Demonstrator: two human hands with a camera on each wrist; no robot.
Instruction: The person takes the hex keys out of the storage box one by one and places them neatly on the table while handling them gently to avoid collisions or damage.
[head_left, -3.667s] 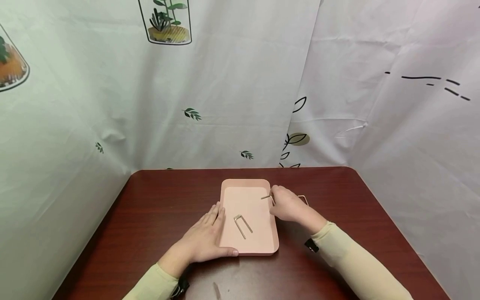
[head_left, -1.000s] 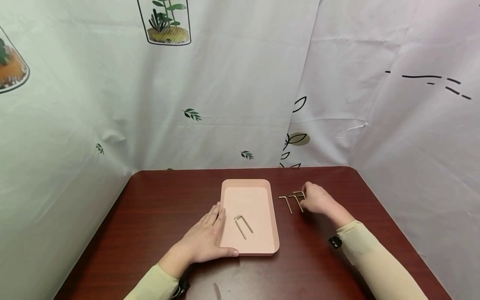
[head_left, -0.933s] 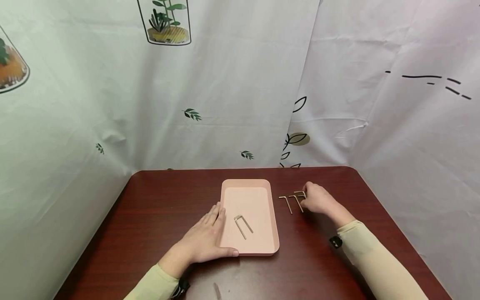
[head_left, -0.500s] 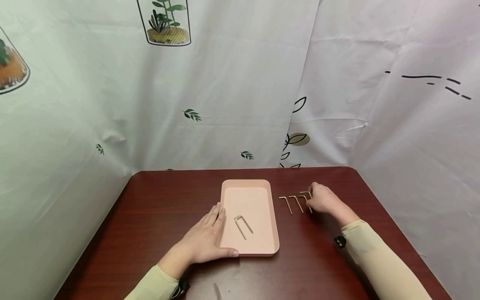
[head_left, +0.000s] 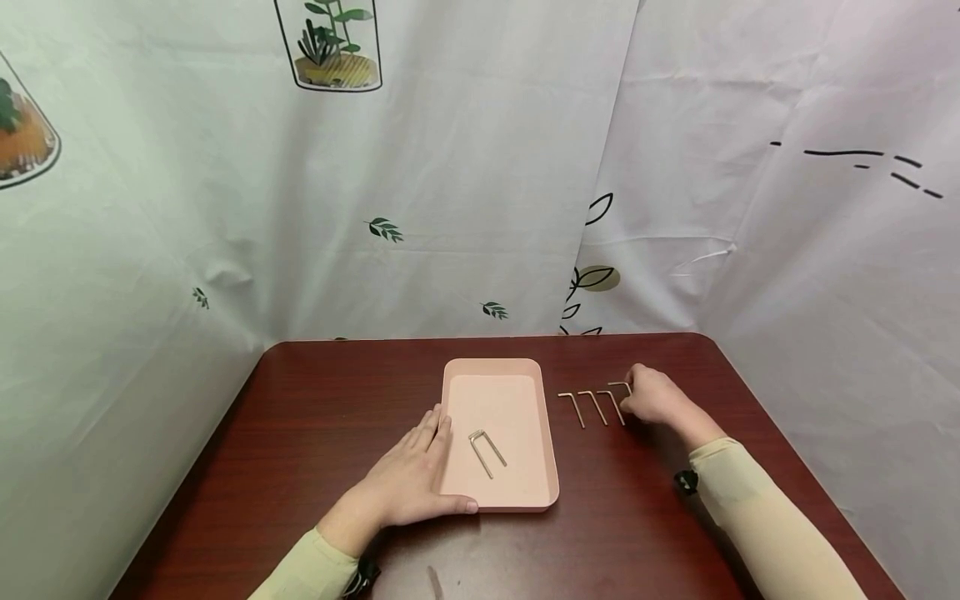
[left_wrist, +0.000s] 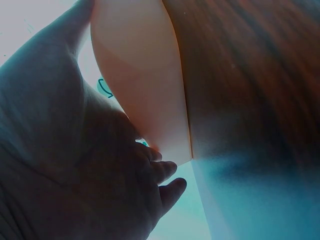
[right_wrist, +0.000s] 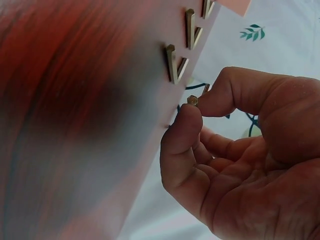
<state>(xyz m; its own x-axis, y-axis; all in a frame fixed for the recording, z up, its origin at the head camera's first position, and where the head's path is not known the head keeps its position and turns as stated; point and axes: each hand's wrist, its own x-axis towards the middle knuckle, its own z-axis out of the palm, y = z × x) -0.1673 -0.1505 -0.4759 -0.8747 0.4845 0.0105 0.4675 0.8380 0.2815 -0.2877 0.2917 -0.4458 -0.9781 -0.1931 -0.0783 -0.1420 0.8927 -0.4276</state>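
My right hand (head_left: 658, 398) pinches a hex key (head_left: 618, 384) between thumb and fingertips, close over the table right of the tray. Its hexagonal end faces the camera in the right wrist view; my fingers hide most of the long arm in the head view. To the left of that hand, three brass-coloured hex keys (head_left: 592, 406) lie in a slanted row, short arms at the far end. My left hand (head_left: 408, 475) rests with straight fingers along the left rim of a pink tray (head_left: 495, 396), thumb at its near edge. Inside the tray lie two hex keys (head_left: 487, 452), forming a U shape.
The dark red-brown wooden table (head_left: 322, 400) has rounded far corners. White printed fabric (head_left: 480, 167) hangs behind it and along both sides. A pale mark (head_left: 434, 582) shows on the tabletop near the front.
My right hand has moved from the tray's right rim out to the right, and hex keys now lie spaced in a row there. The left hand and tray stay put.
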